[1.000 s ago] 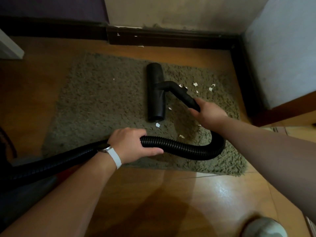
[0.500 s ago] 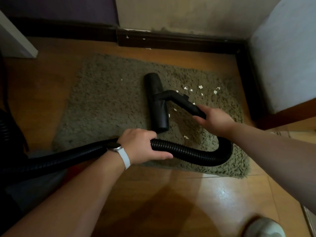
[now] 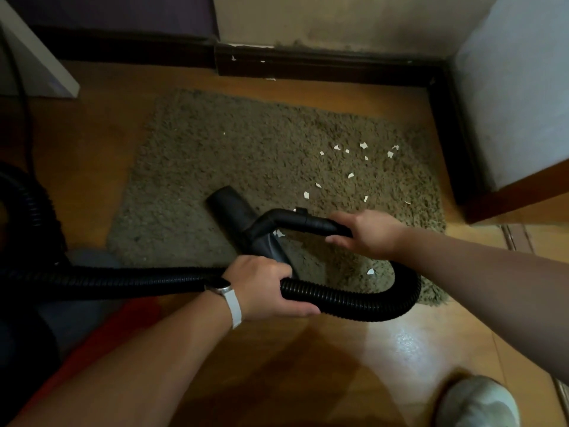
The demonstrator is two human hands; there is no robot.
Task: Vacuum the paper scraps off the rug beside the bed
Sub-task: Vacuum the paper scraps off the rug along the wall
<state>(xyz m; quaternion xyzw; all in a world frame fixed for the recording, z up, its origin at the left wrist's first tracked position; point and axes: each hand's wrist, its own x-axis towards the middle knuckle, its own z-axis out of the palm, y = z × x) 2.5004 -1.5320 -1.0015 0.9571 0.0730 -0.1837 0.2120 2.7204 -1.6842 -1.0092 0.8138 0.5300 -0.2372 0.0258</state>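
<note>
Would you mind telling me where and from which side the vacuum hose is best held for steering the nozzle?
Grip the rigid curved tube behind the nozzle, from above, as the right hand does: it is smooth, stiff and raised off the rug. The ribbed hose bends, so the left hand there probably only guides slack.

Glossy orange-brown wooden floor (image 3: 354,365) catching a pale glare, dark chipped skirting board (image 3: 323,64) running along a stained beige wall (image 3: 338,20), white panel (image 3: 517,87) rising at right
</note>
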